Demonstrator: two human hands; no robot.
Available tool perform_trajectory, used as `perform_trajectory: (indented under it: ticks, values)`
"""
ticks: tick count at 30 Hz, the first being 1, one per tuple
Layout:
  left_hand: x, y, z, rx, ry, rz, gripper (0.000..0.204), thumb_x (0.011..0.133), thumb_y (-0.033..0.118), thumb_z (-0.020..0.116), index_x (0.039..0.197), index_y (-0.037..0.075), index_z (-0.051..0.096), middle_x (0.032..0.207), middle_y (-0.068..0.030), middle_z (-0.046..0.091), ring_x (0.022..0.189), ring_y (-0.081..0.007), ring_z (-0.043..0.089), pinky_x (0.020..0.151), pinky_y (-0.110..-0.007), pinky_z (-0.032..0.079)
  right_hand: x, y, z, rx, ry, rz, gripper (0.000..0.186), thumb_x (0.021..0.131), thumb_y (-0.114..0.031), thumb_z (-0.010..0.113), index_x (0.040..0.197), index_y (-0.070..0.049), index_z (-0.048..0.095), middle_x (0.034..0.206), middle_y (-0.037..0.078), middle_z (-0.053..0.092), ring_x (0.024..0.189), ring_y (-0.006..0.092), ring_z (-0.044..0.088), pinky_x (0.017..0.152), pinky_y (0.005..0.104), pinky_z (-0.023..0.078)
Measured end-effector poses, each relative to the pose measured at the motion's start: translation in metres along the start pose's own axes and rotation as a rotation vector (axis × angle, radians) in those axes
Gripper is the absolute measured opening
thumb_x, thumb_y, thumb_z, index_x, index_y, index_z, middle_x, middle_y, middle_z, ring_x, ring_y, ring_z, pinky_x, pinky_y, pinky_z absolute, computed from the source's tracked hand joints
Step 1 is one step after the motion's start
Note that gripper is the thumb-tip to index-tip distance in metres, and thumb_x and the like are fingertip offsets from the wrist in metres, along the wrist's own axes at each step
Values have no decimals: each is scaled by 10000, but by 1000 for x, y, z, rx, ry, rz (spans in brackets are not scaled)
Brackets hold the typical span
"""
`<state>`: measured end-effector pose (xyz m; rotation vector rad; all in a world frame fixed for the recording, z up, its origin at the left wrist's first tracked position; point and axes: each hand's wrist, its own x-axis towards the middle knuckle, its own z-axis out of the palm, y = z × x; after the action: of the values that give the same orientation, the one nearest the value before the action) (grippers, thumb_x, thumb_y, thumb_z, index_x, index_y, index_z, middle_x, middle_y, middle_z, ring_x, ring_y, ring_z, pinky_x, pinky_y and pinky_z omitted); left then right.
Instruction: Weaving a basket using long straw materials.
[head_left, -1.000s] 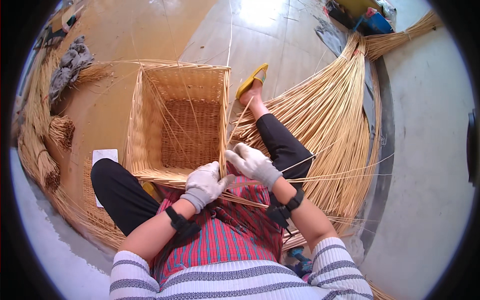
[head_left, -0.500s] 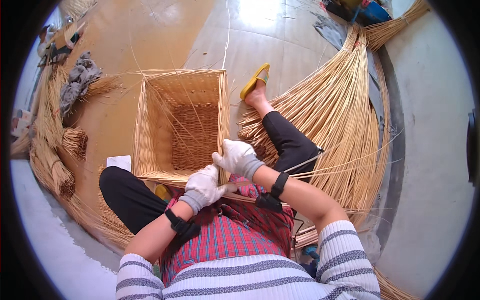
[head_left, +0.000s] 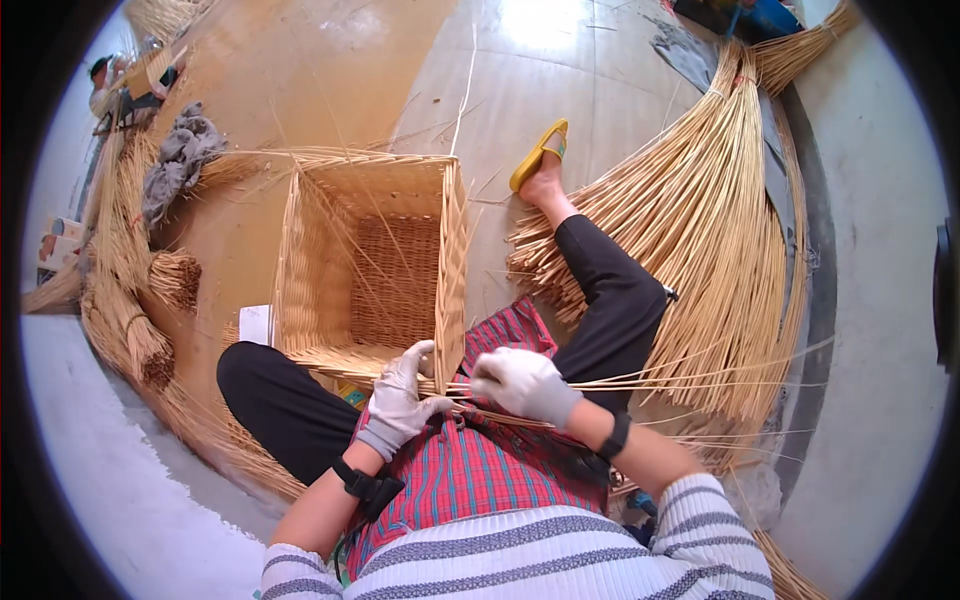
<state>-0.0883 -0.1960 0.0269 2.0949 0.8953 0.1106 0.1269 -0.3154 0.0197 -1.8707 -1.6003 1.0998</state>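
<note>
A square wicker basket [head_left: 455, 270] stands between my legs, its open top toward me and long loose strands sticking up from its rim. My left hand [head_left: 400, 395], in a white glove, grips the rim at the near right corner, thumb outside and fingers over the edge. Just right of that corner is my gloved right hand [head_left: 528, 385], its fingers curled in beside several long wicker strands [head_left: 640, 382] that run from the corner out to the right. Whether those fingers pinch a strand is hard to make out, as they are slightly blurred.
A large fan of wicker rods [head_left: 680, 230] lies on the floor to the right, beside my outstretched leg and yellow slipper [head_left: 538, 155]. More bundles [head_left: 130, 310] and a grey cloth [head_left: 180, 160] lie along the left. Another person [head_left: 108, 90] sits at the far left.
My right hand has left the basket's right rim and moved right and down to the strands. The left hand stays at the corner. The whole view has shifted slightly.
</note>
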Motion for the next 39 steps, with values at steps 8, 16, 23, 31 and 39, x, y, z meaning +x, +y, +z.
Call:
perform_trajectory:
  ticks: [8,16,23,31,39]
  values:
    - [-6,-12,15,222,156,227,877,719,285,870,1460,38,472,1091,-126,659,1279,-402,534,1073,-474,418,-48,-48,36,-63,74,116,168,907,-204,618,939,-39,607,885,200,644,829,383,678,758,488,546]
    - [-7,-4,13,69,132,46,1039,613,189,928,1504,-2,427,919,-87,630,887,-255,626,912,-372,510,-29,-11,-35,-253,-239,185,306,926,-361,639,975,-59,628,861,178,703,838,381,697,765,467,552]
    - [-1,-1,12,10,87,5,1094,590,173,939,1528,18,398,874,-73,626,880,-262,629,893,-378,510,97,50,-12,-411,424,-241,423,832,-431,775,984,-64,628,809,152,636,821,406,636,840,479,525]
    - [10,11,6,413,-114,-119,596,801,527,766,1093,43,580,942,-171,651,907,-374,653,796,-469,511,99,62,-55,891,107,265,202,972,-246,685,1043,-64,634,759,15,642,592,80,587,512,237,470]
    - [18,3,13,384,-97,14,429,873,445,674,987,48,557,925,-205,637,958,-415,631,850,-509,483,135,32,-23,842,225,150,176,1003,-208,649,978,-45,589,734,19,622,585,99,617,540,272,533]
